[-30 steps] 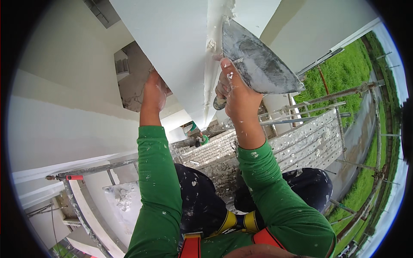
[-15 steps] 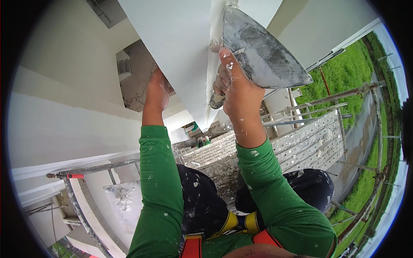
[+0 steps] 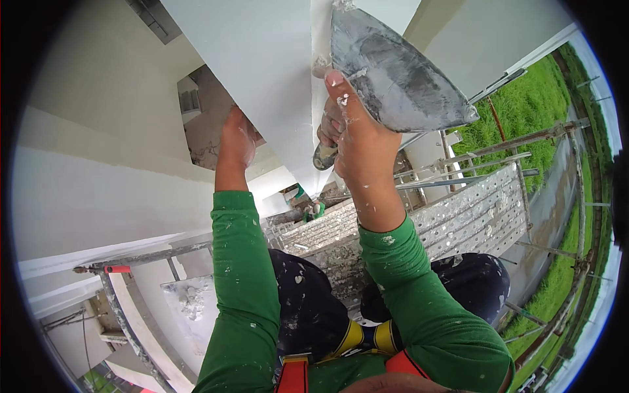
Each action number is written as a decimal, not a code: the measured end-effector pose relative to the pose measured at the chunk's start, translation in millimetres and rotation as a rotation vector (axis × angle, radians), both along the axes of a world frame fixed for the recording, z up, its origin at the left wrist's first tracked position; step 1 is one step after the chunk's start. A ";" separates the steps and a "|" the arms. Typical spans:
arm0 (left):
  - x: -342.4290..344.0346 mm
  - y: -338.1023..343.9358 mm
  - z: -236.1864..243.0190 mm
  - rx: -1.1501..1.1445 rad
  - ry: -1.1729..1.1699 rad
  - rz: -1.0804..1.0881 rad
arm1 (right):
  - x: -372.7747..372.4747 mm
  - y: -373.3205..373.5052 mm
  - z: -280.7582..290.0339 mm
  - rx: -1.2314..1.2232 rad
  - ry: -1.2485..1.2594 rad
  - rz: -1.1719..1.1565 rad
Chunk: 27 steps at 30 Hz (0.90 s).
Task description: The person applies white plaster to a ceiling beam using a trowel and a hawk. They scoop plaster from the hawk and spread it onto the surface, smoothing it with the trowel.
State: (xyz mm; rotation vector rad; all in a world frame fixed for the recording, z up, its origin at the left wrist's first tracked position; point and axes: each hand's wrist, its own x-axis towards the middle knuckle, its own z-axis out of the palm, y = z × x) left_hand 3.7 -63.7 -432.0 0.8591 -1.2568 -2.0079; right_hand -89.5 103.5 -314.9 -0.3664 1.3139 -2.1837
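Observation:
My right hand (image 3: pixel 360 141) is closed round the handle of a wide putty knife, thumb reaching onto its blade. The grey-smeared blade (image 3: pixel 400 72) lies along a pale vertical joint (image 3: pixel 319 36) of a white wall or beam (image 3: pixel 255 52), with white compound at its upper corner. My left hand (image 3: pixel 236 141) is at the left edge of that white surface; its fingers are mostly hidden, so I cannot tell what they grip. A board (image 3: pixel 177 295) with a lump of white compound lies beside my left forearm.
I am on scaffolding with perforated metal planks (image 3: pixel 472 203), pipe rails (image 3: pixel 544 136) on the right and a bar (image 3: pixel 151 254) on the left. A person in green (image 3: pixel 313 211) is farther below. Grass (image 3: pixel 511 98) and a path lie outside on the right.
My right hand and the putty knife have moved upward and slightly left along the joint. The person below has shifted a little; my left hand stays at about the same place.

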 end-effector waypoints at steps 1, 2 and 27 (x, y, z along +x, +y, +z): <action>1.9 0.7 -5.5 -0.017 -0.005 -0.032 | -6.8 -7.5 3.4 -0.058 0.014 0.012; 2.0 4.4 -5.3 -0.019 -0.023 -0.032 | -9.5 -6.6 6.7 -0.077 0.060 0.022; -3.9 13.9 11.1 -0.004 -0.030 0.067 | -42.6 19.3 -93.6 0.163 1.009 -0.129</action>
